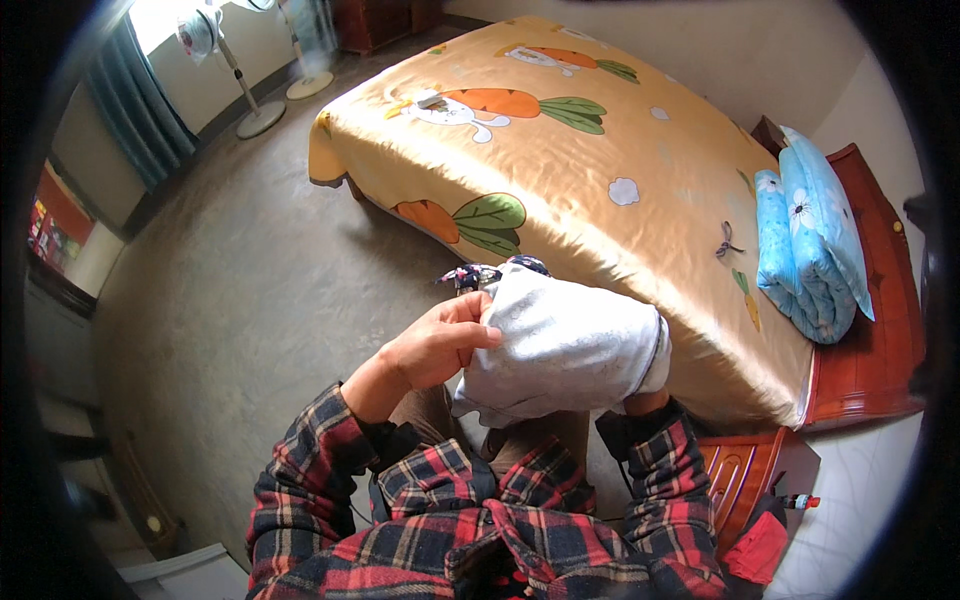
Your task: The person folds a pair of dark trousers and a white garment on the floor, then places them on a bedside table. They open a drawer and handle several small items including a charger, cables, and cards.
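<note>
My left hand [446, 336] pinches the left edge of a whitish piece of fabric [566, 337] between thumb and fingers. The fabric hangs in front of my lap and looks like a garment, though its folds hide the full shape. My right hand is covered by it; only the right wrist [646, 403] shows below a turned-back edge, so its grip is hidden. Dark floral fabric [480, 274] sticks out at the far side of the whitish piece, touching it.
A bed with a carrot-print yellow sheet [570, 172] stands ahead. On it lie a dark tie-like cord [726, 244] and folded blue bedding [806, 240] by the wooden headboard [874, 300]. A wooden nightstand [739, 465] is at right, pedestal fans [259, 120] at far left.
</note>
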The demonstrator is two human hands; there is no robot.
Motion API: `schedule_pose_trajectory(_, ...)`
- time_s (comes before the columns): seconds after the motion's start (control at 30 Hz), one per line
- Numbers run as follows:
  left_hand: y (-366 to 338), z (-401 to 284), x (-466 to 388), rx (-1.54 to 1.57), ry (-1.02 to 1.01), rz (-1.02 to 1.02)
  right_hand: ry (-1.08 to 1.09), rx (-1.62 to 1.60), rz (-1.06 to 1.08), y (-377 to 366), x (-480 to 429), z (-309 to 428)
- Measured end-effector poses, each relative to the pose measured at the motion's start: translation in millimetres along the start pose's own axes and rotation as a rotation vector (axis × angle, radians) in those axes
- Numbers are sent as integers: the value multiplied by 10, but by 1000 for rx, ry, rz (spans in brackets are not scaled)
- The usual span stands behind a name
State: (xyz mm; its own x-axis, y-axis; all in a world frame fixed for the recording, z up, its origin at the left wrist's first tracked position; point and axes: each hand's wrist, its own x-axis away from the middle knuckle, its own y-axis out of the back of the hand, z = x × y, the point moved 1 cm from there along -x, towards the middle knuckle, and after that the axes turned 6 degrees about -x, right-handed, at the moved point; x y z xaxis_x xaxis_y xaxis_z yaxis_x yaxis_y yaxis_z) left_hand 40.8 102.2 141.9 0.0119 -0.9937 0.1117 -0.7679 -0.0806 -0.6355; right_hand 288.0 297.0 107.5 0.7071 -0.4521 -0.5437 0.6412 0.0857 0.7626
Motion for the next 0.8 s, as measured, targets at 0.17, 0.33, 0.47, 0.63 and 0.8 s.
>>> schedule_pose_trajectory(0.17, 58, -116, -22, 41, -258, -92, -136, 52, 51, 127, -86, 210)
schedule_pose_trajectory(0.33, 134, -151, -8, 5, -262, -266, -83, -1, -68, 225, -247, 437)
schedule_pose_trajectory(0.47, 213, -81, 27, -129, -105, -316, 56, 109, -88, 297, -299, 480)
schedule_pose_trajectory(0.63, 280, -16, 54, -285, 28, -255, -23, 118, -132, 249, -281, 455)
schedule_pose_trajectory(0.8, 252, 12, -13, -194, 41, -254, -45, 47, -94, 284, -276, 524)
